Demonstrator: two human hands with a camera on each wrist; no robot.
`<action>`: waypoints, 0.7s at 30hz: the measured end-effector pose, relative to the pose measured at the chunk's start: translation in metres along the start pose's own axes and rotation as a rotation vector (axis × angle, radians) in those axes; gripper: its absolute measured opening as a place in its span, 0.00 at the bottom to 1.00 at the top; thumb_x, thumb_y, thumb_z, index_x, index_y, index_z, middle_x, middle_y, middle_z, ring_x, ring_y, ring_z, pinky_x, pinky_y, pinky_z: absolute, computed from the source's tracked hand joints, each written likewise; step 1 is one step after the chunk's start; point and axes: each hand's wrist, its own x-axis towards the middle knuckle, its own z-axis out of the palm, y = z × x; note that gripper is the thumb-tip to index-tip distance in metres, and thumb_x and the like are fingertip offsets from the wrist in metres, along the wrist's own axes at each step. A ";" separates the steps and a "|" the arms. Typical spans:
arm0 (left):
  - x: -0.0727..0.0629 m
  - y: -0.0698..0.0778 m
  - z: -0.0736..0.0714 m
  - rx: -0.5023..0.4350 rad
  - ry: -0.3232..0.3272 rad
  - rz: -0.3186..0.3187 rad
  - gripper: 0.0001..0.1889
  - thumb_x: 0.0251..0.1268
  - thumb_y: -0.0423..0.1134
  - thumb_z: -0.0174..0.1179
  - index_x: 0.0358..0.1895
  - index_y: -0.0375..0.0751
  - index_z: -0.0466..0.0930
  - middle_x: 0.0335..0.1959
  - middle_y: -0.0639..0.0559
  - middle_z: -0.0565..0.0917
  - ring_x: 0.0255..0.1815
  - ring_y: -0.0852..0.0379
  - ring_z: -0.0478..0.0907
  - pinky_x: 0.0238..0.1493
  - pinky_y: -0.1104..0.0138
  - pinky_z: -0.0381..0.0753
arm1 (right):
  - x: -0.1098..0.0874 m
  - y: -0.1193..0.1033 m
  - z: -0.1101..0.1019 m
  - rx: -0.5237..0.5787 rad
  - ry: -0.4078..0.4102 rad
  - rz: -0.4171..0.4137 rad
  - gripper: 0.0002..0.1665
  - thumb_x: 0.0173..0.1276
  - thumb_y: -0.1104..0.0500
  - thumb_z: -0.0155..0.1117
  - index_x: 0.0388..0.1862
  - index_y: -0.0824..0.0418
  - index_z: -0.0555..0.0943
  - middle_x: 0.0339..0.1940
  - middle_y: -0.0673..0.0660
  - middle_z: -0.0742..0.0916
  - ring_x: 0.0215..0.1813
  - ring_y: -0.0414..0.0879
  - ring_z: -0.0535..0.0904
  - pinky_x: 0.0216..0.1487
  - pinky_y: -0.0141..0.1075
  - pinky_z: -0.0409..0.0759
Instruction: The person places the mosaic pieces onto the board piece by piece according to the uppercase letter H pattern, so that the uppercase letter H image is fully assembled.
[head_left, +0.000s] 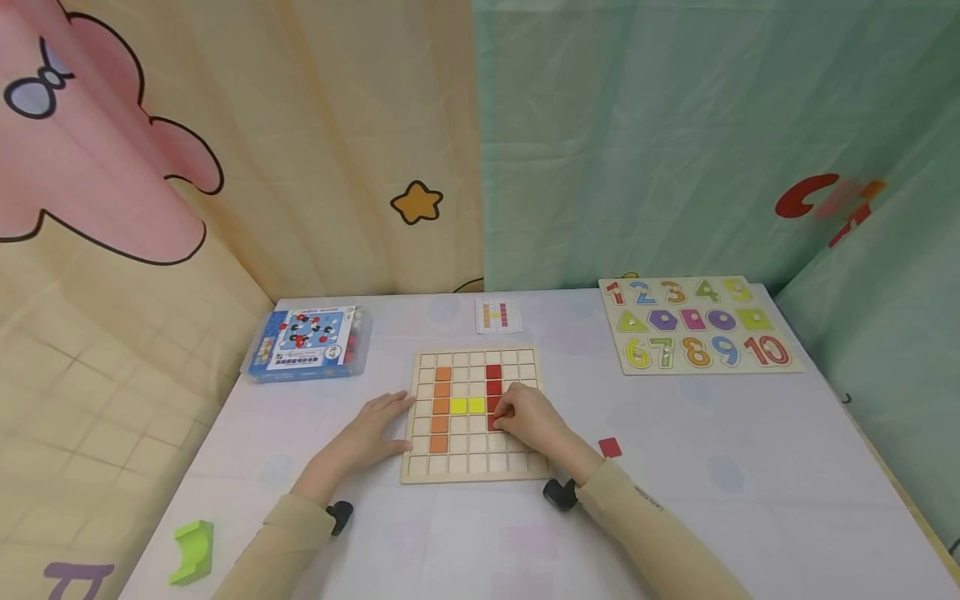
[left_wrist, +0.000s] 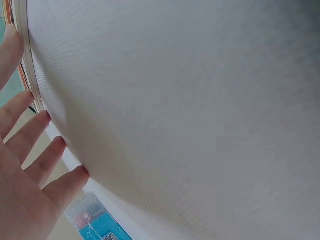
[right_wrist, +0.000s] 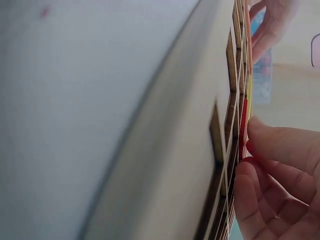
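A wooden grid board (head_left: 468, 475) lies on the table with a column of orange square tiles (head_left: 442, 389), two yellow tiles (head_left: 468, 406) and a column of red tiles (head_left: 493, 372). My left hand (head_left: 367, 433) has its fingers spread, thumb and fingertips touching the board's left edge. Over the lower part of the red column, my right hand (head_left: 531, 417) pinches a small red tile (right_wrist: 249, 147) between thumb and fingers at the board's surface. The fingers partly hide that tile. One loose red tile (head_left: 610, 447) lies right of the board.
Behind the board is a small card (head_left: 498, 316) printed with a similar pattern. A boxed set (head_left: 306, 343) stands at the back left, a number-and-shape puzzle board (head_left: 701, 325) at the back right. A green curved block (head_left: 192, 552) sits near the front left. Curtains hang around the table.
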 end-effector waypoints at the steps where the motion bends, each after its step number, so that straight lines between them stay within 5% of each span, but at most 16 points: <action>1: 0.000 0.000 0.000 -0.003 0.000 -0.001 0.40 0.60 0.43 0.69 0.75 0.42 0.62 0.78 0.42 0.59 0.79 0.36 0.49 0.76 0.41 0.56 | -0.001 0.001 -0.001 0.013 -0.004 0.005 0.05 0.59 0.60 0.75 0.31 0.58 0.86 0.30 0.49 0.80 0.31 0.41 0.73 0.34 0.30 0.75; 9: 0.001 -0.004 0.002 0.008 0.003 0.012 0.40 0.60 0.42 0.69 0.74 0.41 0.62 0.77 0.40 0.60 0.79 0.35 0.50 0.76 0.40 0.56 | -0.025 0.031 -0.035 0.176 -0.041 0.070 0.11 0.59 0.63 0.73 0.41 0.59 0.84 0.35 0.49 0.84 0.38 0.41 0.78 0.43 0.34 0.80; 21: 0.004 -0.006 0.004 0.014 0.007 0.019 0.40 0.59 0.42 0.70 0.74 0.41 0.62 0.77 0.39 0.59 0.78 0.35 0.50 0.76 0.40 0.56 | -0.079 0.099 -0.084 0.112 -0.013 0.186 0.16 0.60 0.58 0.73 0.46 0.57 0.83 0.46 0.52 0.86 0.50 0.48 0.80 0.56 0.49 0.83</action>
